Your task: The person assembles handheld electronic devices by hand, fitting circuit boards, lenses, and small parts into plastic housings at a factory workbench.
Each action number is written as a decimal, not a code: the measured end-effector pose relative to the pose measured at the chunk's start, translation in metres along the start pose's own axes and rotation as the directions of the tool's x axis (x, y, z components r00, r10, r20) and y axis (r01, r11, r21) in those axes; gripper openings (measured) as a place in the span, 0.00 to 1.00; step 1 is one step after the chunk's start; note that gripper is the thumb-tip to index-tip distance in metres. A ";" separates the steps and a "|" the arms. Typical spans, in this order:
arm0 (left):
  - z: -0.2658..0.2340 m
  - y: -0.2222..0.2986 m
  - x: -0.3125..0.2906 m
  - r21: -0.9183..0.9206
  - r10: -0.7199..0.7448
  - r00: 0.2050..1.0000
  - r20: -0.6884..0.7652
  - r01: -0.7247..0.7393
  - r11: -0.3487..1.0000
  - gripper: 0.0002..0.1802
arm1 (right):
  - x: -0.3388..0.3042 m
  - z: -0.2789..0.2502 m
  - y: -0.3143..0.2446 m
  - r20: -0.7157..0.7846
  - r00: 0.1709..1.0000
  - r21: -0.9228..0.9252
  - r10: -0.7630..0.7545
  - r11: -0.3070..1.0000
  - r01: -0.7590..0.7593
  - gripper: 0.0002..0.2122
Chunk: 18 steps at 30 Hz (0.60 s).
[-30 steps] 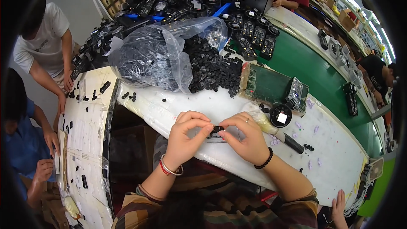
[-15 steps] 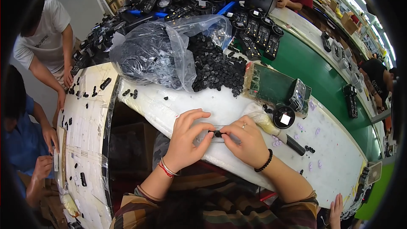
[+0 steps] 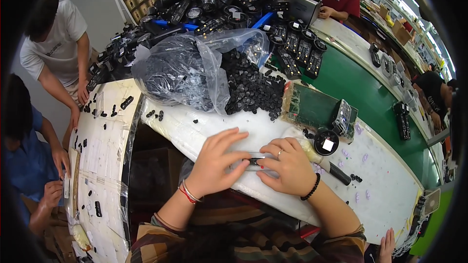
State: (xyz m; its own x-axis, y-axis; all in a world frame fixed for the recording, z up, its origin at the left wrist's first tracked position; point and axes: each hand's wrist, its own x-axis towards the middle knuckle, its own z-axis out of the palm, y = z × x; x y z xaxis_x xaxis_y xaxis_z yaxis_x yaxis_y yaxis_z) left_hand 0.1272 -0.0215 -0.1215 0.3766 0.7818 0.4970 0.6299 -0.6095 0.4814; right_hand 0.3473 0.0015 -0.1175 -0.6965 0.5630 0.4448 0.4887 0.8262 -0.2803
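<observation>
A small black part (image 3: 253, 161) lies low on the white work table in front of me, in or against a clear plastic piece (image 3: 257, 155). My left hand (image 3: 214, 163) is beside its left end, fingers stretched and apart, with nothing held. On the other side, my right hand (image 3: 291, 166) bends its fingers over the right end. Its index fingertip is at the part, while the thumb stands away from it. A tiny red spot shows by that fingertip. How firmly either hand touches the pieces cannot be made out.
Beyond my hands lie a heap of small black caps (image 3: 251, 87) and a clear plastic bag (image 3: 175, 70). A green-topped block (image 3: 309, 104), a round black part (image 3: 325, 143) and a dark-handled tool (image 3: 340, 173) sit right. Black devices (image 3: 214, 7) pile up behind. Co-workers sit left and far right.
Both hands have loosened from their pinch on the small black part. It now sits lower, by the clear piece. The fingers of my left hand have spread. The view has shifted slightly.
</observation>
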 end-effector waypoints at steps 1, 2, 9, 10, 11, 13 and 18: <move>-0.007 -0.003 0.006 0.001 0.015 0.999 -0.049 -0.015 1.000 0.08 | 0.002 0.000 -0.001 0.032 0.999 -0.011 -0.005 1.000 0.005 0.09; -0.015 -0.007 0.018 0.055 0.047 0.991 -0.123 -0.040 0.998 0.08 | 0.001 0.000 -0.001 0.028 1.000 -0.017 -0.006 1.000 0.006 0.09; -0.065 -0.098 0.152 0.200 0.089 0.864 -0.496 0.014 0.980 0.09 | -0.003 0.001 0.002 0.040 0.999 -0.016 -0.003 1.000 0.004 0.09; -0.066 -0.119 0.161 0.250 0.051 0.885 -0.463 0.075 0.965 0.10 | -0.002 0.001 0.001 0.051 0.999 -0.004 -0.015 1.000 0.015 0.09; -0.065 -0.141 0.169 0.297 0.010 0.902 -0.433 0.132 0.946 0.12 | -0.001 0.001 0.000 0.063 0.998 0.003 -0.024 1.000 0.024 0.09; -0.060 -0.165 0.181 0.141 -0.232 0.940 -0.252 0.273 0.952 0.23 | -0.001 0.001 -0.002 0.066 0.997 -0.003 -0.028 1.000 0.028 0.09; -0.038 -0.165 0.196 0.474 -0.311 0.917 -0.251 0.396 0.786 0.31 | -0.005 0.002 -0.001 0.063 0.998 0.005 0.008 1.000 -0.009 0.08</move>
State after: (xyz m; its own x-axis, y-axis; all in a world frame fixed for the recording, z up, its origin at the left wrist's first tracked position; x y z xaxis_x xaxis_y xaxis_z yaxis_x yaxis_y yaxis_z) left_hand 0.0716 0.2275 -0.0760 -0.0209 0.8729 0.4874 0.9666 -0.1070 0.2331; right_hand 0.3489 -0.0020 -0.1215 -0.7239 0.5701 0.3884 0.4921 0.8213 -0.2885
